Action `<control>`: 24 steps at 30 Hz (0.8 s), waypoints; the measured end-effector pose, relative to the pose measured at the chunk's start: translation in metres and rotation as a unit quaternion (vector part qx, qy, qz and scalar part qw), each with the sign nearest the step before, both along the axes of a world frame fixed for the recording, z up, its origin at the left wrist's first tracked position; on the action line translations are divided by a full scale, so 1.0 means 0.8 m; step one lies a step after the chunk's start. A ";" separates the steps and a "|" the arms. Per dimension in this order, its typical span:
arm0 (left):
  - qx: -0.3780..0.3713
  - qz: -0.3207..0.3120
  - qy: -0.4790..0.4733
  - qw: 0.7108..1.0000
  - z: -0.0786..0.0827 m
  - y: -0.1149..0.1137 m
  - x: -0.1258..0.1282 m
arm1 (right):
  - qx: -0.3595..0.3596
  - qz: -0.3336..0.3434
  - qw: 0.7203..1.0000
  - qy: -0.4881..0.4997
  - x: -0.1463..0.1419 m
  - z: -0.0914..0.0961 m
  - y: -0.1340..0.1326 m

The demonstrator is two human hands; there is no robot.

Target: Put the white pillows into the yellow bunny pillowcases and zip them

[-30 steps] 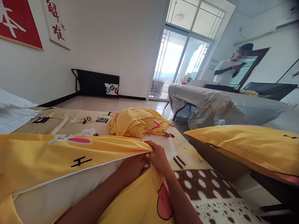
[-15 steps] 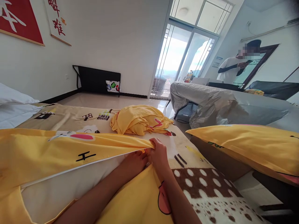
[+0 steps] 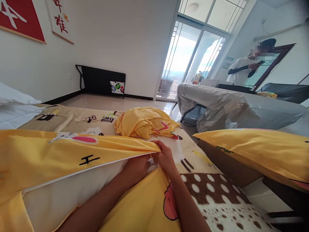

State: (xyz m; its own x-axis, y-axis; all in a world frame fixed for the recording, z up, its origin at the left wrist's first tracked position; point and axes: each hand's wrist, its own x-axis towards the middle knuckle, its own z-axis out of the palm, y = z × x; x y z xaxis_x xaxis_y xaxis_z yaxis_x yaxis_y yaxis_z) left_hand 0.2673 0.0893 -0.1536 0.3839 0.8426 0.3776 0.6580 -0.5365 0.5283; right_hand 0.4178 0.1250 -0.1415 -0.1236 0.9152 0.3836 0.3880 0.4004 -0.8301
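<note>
A yellow pillowcase (image 3: 55, 161) with printed cartoon figures lies open in front of me, and an off-white pillow (image 3: 72, 190) shows through its long slit. My right hand (image 3: 165, 156) is closed on the case's edge at the slit's far right end, pulling the fabric taut. Inside the opening, my left hand (image 3: 137, 167) is curled at the pillow's corner, close beside the right hand. The case edge partly covers its fingertips. A small whitish tip shows between the two hands.
Beyond the pillowcase, a crumpled yellow cloth (image 3: 145, 124) lies on the patterned blanket (image 3: 217, 187). Another yellow pillow (image 3: 260, 151) sits at the right. White pillows (image 3: 19, 100) are at the left. A person (image 3: 248, 67) stands behind the plastic-covered furniture (image 3: 222, 103).
My left hand has turned and gone slightly deeper under the case edge, so its fingers show less. My right hand keeps its hold on the edge. The view has shifted slightly.
</note>
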 end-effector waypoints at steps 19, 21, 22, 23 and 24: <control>-0.141 0.018 -0.123 0.982 0.004 0.004 0.002 | -0.005 0.078 0.995 0.064 0.006 0.016 -0.009; -0.161 0.020 -0.158 0.974 0.003 0.005 0.001 | -0.005 0.082 0.995 0.060 0.006 0.016 -0.009; -0.166 0.020 -0.166 0.972 0.001 0.006 -0.001 | -0.004 0.081 0.995 0.058 0.006 0.015 -0.009; -0.161 0.023 -0.170 0.972 -0.001 0.006 -0.002 | -0.005 0.081 0.995 0.057 0.006 0.015 -0.009; -0.149 0.025 -0.170 0.974 -0.003 0.007 -0.003 | -0.007 0.082 0.995 0.057 0.005 0.015 -0.009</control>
